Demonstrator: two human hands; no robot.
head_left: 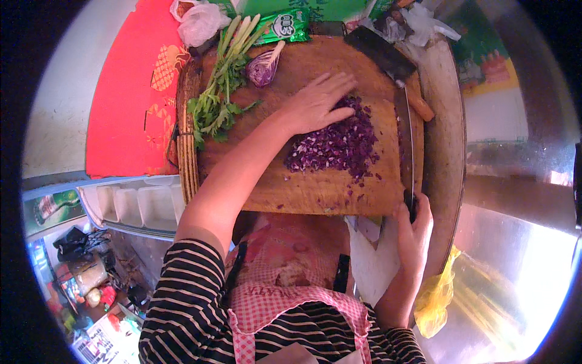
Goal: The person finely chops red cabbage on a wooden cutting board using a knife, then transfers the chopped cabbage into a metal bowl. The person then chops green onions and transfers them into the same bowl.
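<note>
My left hand lies flat with spread fingers at the upper left edge of a heap of finely chopped purple cabbage on the wooden chopping board. At the board's right side, my right hand grips the black handle of a kitchen knife; its blade points away from me, with the thin edge line in view. A wedge of purple cabbage rests near the board's far edge. Left of it lies a bunch of leafy celery, its stalks pointing away.
A dark cleaver with a wooden handle lies at the board's far right corner. Behind the board are a green packet and plastic bags. A red box stands left, white containers below it. A yellow bag hangs at lower right.
</note>
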